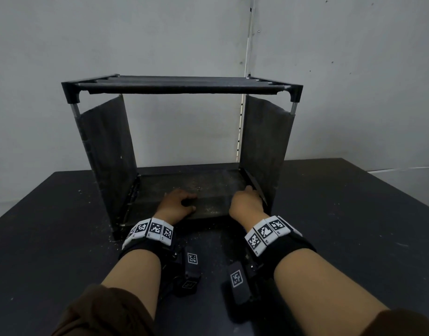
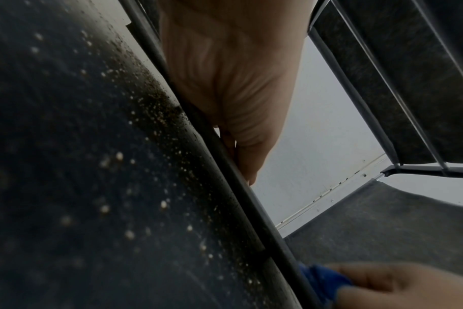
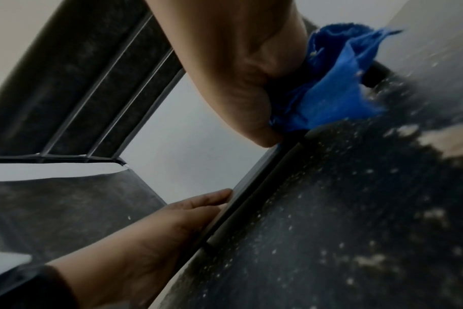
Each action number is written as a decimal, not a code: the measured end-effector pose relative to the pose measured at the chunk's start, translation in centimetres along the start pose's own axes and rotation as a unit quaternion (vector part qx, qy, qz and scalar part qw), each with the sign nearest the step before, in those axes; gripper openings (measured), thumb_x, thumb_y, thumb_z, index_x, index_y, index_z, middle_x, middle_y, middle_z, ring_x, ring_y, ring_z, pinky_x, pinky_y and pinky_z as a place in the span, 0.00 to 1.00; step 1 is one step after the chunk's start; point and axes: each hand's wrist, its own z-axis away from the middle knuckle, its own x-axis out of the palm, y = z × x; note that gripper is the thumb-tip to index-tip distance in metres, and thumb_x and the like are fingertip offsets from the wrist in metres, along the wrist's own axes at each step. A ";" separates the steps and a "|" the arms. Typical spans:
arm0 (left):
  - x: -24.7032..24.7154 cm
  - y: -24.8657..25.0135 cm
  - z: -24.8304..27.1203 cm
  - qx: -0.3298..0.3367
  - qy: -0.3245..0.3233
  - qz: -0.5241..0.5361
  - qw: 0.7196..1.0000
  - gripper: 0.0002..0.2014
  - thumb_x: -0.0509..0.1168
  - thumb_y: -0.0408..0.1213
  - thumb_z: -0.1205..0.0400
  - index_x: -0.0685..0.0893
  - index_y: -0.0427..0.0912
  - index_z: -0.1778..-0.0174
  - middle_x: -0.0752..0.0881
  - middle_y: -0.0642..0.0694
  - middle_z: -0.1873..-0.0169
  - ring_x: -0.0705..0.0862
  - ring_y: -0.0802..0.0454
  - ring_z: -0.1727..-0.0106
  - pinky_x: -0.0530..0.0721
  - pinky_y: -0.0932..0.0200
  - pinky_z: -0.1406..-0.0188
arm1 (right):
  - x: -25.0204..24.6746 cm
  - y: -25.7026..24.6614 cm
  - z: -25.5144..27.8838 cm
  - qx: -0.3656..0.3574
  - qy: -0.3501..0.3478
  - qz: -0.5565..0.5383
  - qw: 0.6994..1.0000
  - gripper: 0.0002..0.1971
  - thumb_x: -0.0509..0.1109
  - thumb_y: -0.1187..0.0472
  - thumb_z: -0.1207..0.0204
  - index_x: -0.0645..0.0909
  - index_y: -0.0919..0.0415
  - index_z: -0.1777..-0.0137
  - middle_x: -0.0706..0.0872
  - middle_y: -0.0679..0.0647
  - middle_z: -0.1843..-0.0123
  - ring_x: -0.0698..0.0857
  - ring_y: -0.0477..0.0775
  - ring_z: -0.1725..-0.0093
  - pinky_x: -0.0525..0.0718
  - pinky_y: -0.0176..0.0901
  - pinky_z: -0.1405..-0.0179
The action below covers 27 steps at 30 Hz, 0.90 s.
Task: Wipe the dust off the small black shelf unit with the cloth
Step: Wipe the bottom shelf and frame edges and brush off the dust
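The small black shelf unit (image 1: 184, 86) stands on a dark table (image 1: 354, 226), with fabric side panels and a dusty bottom shelf (image 1: 208, 183). My left hand (image 1: 177, 203) rests on the front edge of the bottom shelf near its middle, its fingers (image 3: 212, 198) lying fairly straight over the front bar (image 2: 225, 156). My right hand (image 1: 246, 202) is at the shelf's front right corner. It grips a bunched blue cloth (image 3: 336, 90) pressed against the bar there. The head view hides the cloth behind the hand; a corner of the cloth (image 2: 323, 280) shows in the left wrist view.
Pale dust crumbs (image 1: 111, 236) lie on the table in front of the unit and along its left foot. A white wall (image 1: 184, 132) stands close behind the shelf. The table's right edge (image 1: 402, 187) is near.
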 end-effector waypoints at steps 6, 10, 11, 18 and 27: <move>0.0 0.1 -0.2 0.002 -0.009 -0.011 1.000 0.22 0.71 0.43 0.25 0.82 0.54 0.34 0.80 0.44 0.35 0.76 0.45 0.29 0.60 0.40 0.20 | -0.2 -2.9 0.4 -0.097 -0.048 -0.170 0.979 0.18 0.69 0.57 0.23 0.84 0.60 0.35 0.85 0.63 0.36 0.84 0.61 0.36 0.81 0.42 0.42; -0.1 0.1 0.0 0.000 -0.003 -0.003 1.000 0.22 0.72 0.42 0.25 0.82 0.53 0.33 0.80 0.44 0.34 0.76 0.45 0.29 0.62 0.41 0.20 | -0.3 -1.9 0.0 -0.056 0.022 -0.234 0.970 0.17 0.68 0.61 0.23 0.85 0.62 0.37 0.85 0.63 0.37 0.84 0.62 0.37 0.82 0.44 0.40; -0.1 0.0 0.0 -0.003 -0.001 0.000 1.000 0.22 0.71 0.43 0.24 0.82 0.54 0.33 0.79 0.44 0.33 0.75 0.46 0.28 0.61 0.41 0.19 | -0.2 -1.3 -0.3 -0.017 0.059 -0.224 0.973 0.18 0.66 0.62 0.22 0.81 0.66 0.34 0.81 0.64 0.34 0.82 0.63 0.35 0.80 0.46 0.36; -0.1 0.1 0.2 0.001 0.001 0.002 1.000 0.22 0.71 0.43 0.24 0.81 0.55 0.32 0.77 0.45 0.31 0.73 0.45 0.26 0.59 0.42 0.18 | 1.7 1.9 -1.6 0.047 0.069 -0.222 0.972 0.19 0.54 0.66 0.17 0.73 0.69 0.29 0.71 0.66 0.26 0.69 0.64 0.26 0.69 0.50 0.28; -0.4 0.8 0.3 -0.020 -0.007 -0.006 1.000 0.21 0.70 0.42 0.22 0.81 0.53 0.32 0.77 0.45 0.30 0.73 0.46 0.26 0.63 0.45 0.20 | -0.5 -1.3 -2.2 -0.099 -0.008 -0.275 0.956 0.15 0.63 0.60 0.18 0.85 0.60 0.37 0.85 0.61 0.34 0.82 0.61 0.34 0.79 0.46 0.34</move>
